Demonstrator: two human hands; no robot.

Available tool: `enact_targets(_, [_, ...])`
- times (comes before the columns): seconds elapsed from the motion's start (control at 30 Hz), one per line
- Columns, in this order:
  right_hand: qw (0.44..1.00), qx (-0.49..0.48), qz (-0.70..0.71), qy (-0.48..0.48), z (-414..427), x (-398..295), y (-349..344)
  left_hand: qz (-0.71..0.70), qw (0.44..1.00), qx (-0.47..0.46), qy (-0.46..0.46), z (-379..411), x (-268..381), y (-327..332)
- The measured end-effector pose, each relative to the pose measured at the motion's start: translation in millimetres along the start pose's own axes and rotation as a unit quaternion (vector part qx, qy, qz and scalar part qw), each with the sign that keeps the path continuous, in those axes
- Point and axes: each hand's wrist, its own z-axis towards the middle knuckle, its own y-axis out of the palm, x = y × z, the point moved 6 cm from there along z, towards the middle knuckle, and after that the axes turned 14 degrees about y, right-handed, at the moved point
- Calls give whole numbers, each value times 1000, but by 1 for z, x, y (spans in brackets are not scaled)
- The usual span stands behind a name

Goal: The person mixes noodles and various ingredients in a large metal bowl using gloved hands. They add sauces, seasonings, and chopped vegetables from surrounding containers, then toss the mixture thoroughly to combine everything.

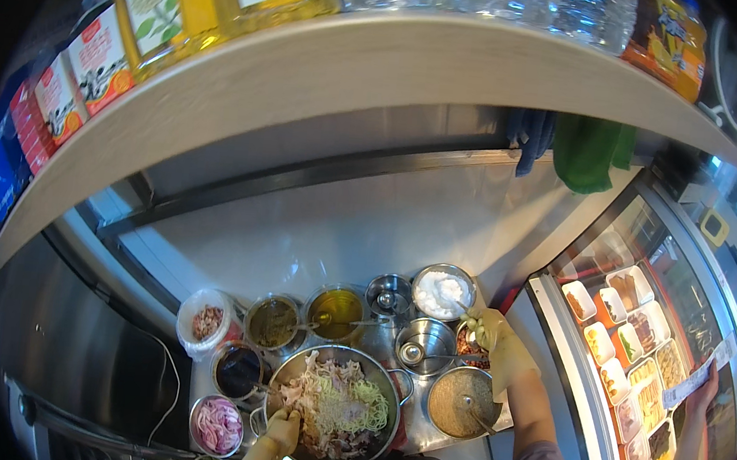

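My gloved left hand [283, 429] is at the lower left rim of a large steel pot [393, 425], its fingers by the food; whether it grips anything is unclear. The pot holds shredded meat [303, 390] and pale green shreds [370, 406] with a light powder on top. My right hand [488, 335], in a loose yellowish plastic glove, holds the handle of a spoon [461, 305] whose head rests in a steel bowl of white powder [439, 293]. Below that hand are a bowl of red flakes [467, 343], partly covered, and a bowl of tan powder [458, 405].
Bowls of oil [336, 313], dark liquid [238, 370] and sliced red onion [216, 425] surround the pot. A shelf [425, 56] with bottles crosses above. At right stands a glass display case [648, 363] with food trays; another person's hand [704, 395] holds a paper slip there.
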Motion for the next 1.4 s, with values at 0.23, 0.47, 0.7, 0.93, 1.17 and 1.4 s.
enact_targets(0.23, [986, 98, -119, -57, -24, 0, 17, 334, 939, -75, 41, -10, 48, 0])
enact_targets(0.47, [999, 2, 13, -51, 3, 3, 10, 335, 936, -35, 105, -22, 58, -15])
enact_targets(0.7, [982, 34, -152, -104, -21, -29, 1, -13, 985, 66, 157, -14, 6, -16])
enact_targets(0.93, [880, -113, -432, -159, -136, 87, 120, -256, 959, 44, -110, -37, 8, 9])
enact_targets(1.17, [686, 134, -649, -300, -154, 143, 173, -245, 958, 46, -145, -22, -17, 19])
enact_targets(1.4, [663, 289, -579, -377, -92, -6, 100, -219, 968, 41, -111, -29, 3, 25])
